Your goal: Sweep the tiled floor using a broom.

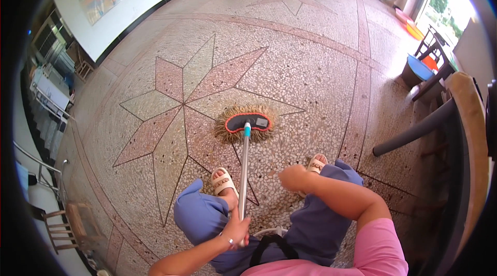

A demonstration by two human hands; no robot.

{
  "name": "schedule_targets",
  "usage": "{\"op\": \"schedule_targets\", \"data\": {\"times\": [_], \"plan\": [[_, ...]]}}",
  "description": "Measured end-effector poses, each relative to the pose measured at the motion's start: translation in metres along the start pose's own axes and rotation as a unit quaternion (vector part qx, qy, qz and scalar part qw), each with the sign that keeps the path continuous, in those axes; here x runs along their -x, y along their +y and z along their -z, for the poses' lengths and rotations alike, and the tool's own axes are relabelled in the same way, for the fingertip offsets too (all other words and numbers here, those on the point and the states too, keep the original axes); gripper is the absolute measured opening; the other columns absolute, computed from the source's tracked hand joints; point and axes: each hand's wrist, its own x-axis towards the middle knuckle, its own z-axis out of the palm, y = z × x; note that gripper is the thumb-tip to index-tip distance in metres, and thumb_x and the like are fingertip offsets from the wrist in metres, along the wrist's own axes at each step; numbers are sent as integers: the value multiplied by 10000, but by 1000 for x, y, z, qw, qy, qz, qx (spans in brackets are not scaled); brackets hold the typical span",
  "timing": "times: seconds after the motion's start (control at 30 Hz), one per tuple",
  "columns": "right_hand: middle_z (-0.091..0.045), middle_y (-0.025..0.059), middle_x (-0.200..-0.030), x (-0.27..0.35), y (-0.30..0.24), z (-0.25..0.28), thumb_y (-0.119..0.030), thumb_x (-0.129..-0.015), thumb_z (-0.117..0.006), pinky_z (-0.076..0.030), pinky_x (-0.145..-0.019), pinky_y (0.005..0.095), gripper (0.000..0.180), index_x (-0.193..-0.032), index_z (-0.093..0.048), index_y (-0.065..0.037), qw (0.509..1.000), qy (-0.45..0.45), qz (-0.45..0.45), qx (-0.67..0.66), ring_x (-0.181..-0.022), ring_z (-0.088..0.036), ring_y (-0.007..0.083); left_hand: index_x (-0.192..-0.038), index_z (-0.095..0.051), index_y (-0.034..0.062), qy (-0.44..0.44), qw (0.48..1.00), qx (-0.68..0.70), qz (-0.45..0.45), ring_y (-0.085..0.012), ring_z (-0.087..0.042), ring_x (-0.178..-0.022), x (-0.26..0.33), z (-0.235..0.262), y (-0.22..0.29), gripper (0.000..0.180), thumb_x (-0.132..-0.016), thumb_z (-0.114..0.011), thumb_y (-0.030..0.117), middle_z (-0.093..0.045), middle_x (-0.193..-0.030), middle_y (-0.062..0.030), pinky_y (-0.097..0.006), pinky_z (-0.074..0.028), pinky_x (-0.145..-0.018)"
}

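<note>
My left hand (236,229) is wrapped round the silver pole of a mop (245,172). The pole slants away from me to a teal joint. Beyond it the mop head (235,122) lies flat on the floor, with shaggy tan strands around a dark oval plate edged in red. My right hand (293,177) hangs in front of my right knee, away from the mop. Its fingers are curled in, and nothing shows in them. My feet in cream slide sandals (223,180) stand either side of the pole.
The speckled stone floor (310,84) has inlaid star patterns. To the right are a dark table leg (414,127) and a blue basin (418,68) by a dark stand. A wooden chair (62,229) stands at the lower left, with metal railings behind it. A white wall (103,33) bounds the far left.
</note>
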Motion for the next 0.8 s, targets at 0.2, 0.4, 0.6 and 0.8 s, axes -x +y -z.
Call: {"op": "schedule_targets", "data": {"times": [0.2, 0.4, 0.6, 0.8], "plan": [[-632, 172, -825, -7, -43, -54, -208, -747, -519, -495, -638, 415, 236, -821, -649, -26, 976, -97, 194, -17, -778, -615, 330, -1330, -121, 264, -80, 990, 27, 111, -126, -406, -416, 36, 15, 45, 471, -929, -357, 188, -420, -633, -44, -282, -374, -339], [-636, 142, -903, -37, -27, -40, -168, -758, -534, -500, -666, 395, 207, -875, -645, -38, 973, -112, 200, 11, -845, -622, 293, -1269, -233, 291, -93, 988, 121, 34, -138, -399, -351, -78, 6, 102, 335, -944, -305, 330, -439, -579, -42, -284, -358, -291], [-635, 139, -949, -63, -3, -7, -107, -749, -551, -497, -704, 379, 204, -918, -642, -37, 991, -49, 127, -4, -893, -618, 276, -1352, -114, 363, -36, 995, 91, -14, -122, -389, -384, -211, -15, 172, 479, -928, -332, 400, -464, -647, -48, -264, -368, -318], [-632, 160, -926, -56, 24, 2, -91, -726, -551, -495, -708, 390, 205, -902, -643, -39, 988, -87, 130, 12, -897, -614, 281, -1383, -63, 270, 15, 990, -122, -74, -134, -363, -346, -176, -30, 157, 499, -943, -286, 345, -420, -532, -42, -268, -358, -300]]}}
